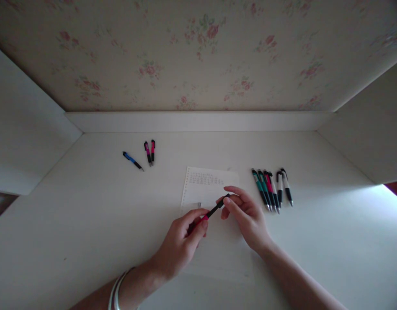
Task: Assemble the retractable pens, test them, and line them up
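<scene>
My left hand [182, 241] is closed around the pink barrel of a pen [214, 210], held slanting up to the right above a sheet of paper. At the pen's upper right end, the thumb and fingers of my right hand [246, 217] pinch a black part. Whether that part is joined to the rest cannot be made out. Below both hands lies the white hole-edged paper [214, 245], with rows of handwriting near its top. A small silver piece [199, 205] rests on the paper, just above my left fingers.
Right of the paper, several pens [266, 189] with green, pink and white barrels lie side by side. A blue pen [132, 160] and two pink-purple pens [150, 153] lie at the back left. White panels and a floral wall [198, 56] enclose the white desk [104, 224].
</scene>
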{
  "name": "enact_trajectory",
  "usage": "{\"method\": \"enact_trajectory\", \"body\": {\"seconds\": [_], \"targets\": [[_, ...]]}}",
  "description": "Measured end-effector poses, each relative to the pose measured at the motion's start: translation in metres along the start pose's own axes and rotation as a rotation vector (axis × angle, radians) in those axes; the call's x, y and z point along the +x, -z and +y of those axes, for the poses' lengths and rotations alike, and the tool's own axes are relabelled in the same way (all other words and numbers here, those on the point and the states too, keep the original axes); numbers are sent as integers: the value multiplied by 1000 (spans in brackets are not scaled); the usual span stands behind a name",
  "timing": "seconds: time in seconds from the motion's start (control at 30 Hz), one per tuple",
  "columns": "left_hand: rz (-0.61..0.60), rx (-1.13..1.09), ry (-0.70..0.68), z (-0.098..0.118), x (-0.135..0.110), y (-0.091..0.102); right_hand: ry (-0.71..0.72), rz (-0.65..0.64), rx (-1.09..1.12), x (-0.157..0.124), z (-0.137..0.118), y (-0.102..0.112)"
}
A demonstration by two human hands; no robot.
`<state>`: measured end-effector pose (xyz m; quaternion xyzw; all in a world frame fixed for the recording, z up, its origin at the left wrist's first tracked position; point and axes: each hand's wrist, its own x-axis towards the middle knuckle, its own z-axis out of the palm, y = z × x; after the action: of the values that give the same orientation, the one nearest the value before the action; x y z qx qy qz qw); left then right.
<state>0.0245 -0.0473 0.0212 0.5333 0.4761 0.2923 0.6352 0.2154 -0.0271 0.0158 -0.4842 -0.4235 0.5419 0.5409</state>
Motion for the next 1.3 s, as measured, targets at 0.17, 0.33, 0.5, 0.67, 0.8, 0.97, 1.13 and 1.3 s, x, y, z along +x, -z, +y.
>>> {"method": "enact_trajectory", "body": {"seconds": [0.17, 0.33, 0.5, 0.67, 0.8, 0.97, 1.13, 1.3], "targets": [[-7, 5, -22, -2, -1, -1, -86, -102, -14, -5, -4, -5], [18, -16, -67, -4, -2, -4, -91, -202, -48, -7, -4, -9], [37, 18, -114, -2, -4, -3, 16, -233, -162, -7, -3, -9], [55, -102, -73, -8, -2, 0, 25, -108, -350, -2, -1, -7], [-3, -108, -85, -8, -2, 1, 205, -208, -740, 3, 4, -10], [-28, -2, -87, 0, -5, -1, 310, -341, -1052, 5, 4, -19], [-22, 0, -80, 1, -2, -1, 323, -361, -1107, 8, 5, -25], [-14, -83, -6, 1, 2, 2, 166, -137, -609, 12, 11, -11]]}}
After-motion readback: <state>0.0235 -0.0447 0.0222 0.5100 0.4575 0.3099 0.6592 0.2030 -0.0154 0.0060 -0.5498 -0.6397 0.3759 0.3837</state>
